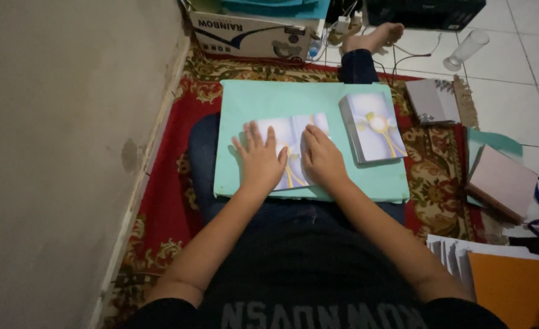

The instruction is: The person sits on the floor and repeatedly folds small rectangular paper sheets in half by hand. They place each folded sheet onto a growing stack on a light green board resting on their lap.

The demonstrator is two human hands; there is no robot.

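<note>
Both forearms reach forward over the lap onto a mint-green board (318, 100). The left hand (261, 159) lies flat, fingers spread, and the right hand (322, 159) rests loosely curled, neither gripping, pressing an open printed card (294, 137) near the board's front edge. A stack of matching cards (373, 127) sits on the board's right side.

Pale printed card (290, 149), gold motif, flat on turquoise board

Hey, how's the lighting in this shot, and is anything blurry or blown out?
Head view: dim overall, brightest on the white floor tiles at top right; no glare. The left hand and right hand, flat on the printed sheet, look soft. The orange folder at the lower right edge is blurred.
</note>
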